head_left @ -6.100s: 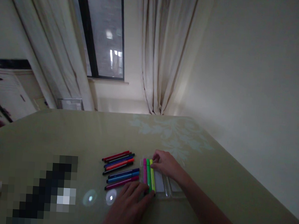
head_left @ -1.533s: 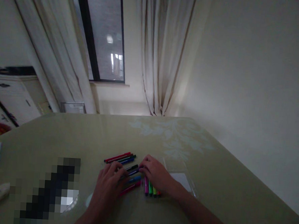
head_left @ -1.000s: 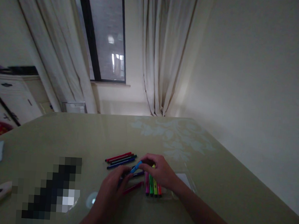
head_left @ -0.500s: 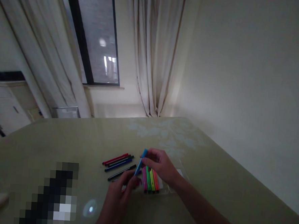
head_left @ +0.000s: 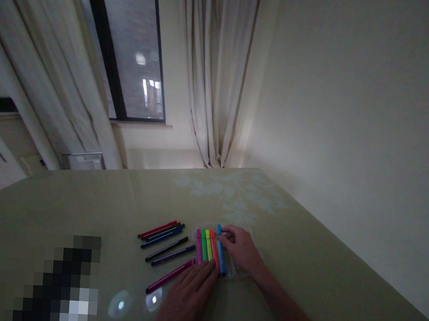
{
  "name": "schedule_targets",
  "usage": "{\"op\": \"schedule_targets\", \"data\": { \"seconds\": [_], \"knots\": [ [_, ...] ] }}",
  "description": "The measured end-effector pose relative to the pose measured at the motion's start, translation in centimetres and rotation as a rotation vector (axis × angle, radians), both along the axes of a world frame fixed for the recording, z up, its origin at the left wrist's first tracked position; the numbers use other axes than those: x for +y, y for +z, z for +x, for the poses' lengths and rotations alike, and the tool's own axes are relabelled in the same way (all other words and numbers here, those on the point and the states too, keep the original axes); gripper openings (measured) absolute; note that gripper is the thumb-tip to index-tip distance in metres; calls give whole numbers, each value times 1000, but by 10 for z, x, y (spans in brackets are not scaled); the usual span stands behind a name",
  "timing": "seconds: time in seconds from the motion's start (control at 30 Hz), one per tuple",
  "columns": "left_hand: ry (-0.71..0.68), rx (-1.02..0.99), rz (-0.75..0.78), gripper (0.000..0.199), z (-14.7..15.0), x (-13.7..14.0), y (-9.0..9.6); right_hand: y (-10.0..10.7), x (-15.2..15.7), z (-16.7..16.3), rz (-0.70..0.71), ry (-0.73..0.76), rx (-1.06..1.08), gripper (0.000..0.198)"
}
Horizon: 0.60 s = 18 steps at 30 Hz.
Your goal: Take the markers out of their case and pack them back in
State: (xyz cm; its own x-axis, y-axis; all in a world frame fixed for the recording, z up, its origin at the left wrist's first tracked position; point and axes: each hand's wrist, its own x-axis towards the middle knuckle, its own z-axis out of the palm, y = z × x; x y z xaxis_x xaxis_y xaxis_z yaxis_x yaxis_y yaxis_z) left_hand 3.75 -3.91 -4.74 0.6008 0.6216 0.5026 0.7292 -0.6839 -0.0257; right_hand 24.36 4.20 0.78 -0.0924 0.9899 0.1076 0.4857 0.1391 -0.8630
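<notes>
My right hand [head_left: 242,250] pinches a light blue marker [head_left: 221,253] near its upper end. That marker lies beside an orange marker [head_left: 213,245] at the right of a row. Also in the row are a yellow marker [head_left: 208,245], a green marker [head_left: 203,245] and a magenta marker [head_left: 198,246], on a clear plastic sleeve [head_left: 235,270]. My left hand [head_left: 192,292] lies flat, its fingertips over the lower ends of the row and holding nothing. A loose dark pink marker [head_left: 169,277] touches or nearly touches its fingers.
Left of the row lie a dark purple marker [head_left: 172,256], a black marker [head_left: 166,249], a blue marker [head_left: 161,238] and a red marker [head_left: 157,229], all slanted. A pixelated dark shape [head_left: 58,281] covers the table's left. A wall [head_left: 364,140] borders the right edge.
The light blue marker has gone from between both hands, held in the air, down to the right end of the row. My left hand has let go of it and flattened over the markers.
</notes>
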Motion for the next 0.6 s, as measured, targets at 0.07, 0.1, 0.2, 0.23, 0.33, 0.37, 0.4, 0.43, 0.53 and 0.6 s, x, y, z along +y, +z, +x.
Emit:
{"op": "schedule_targets", "data": {
  "seconds": [0.07, 0.1, 0.2, 0.23, 0.33, 0.37, 0.4, 0.43, 0.53, 0.6],
  "knots": [
    [61, 2, 10, 64, -2, 0, 0, 0, -4, -7, 30, -19, -98, 19],
    [88, 5, 14, 61, -3, 1, 0, 1, -5, -9, 53, -23, -155, 16],
    [99, 30, 6, 65, -6, 2, 3, 1, -10, -11, 145, -20, -345, 9],
    [89, 43, -3, 67, -7, 2, 4, 1, -11, -10, 165, -19, -400, 9],
    [60, 64, -32, 70, -8, 3, 4, 1, -11, -9, 163, -1, -473, 10],
    [52, 64, -42, 69, -8, 3, 4, 1, -11, -8, 154, 6, -474, 11],
    [46, 60, -52, 68, -8, 3, 4, 0, -10, -8, 147, 9, -469, 11],
    [43, 56, -62, 66, -8, 3, 4, 0, -10, -8, 144, 7, -464, 11],
    [39, 46, -79, 60, -7, 4, 5, -1, -10, -8, 159, 7, -459, 13],
    [26, 39, -70, 56, -7, 4, 8, 0, -12, -8, 170, 25, -475, 13]
  ]
}}
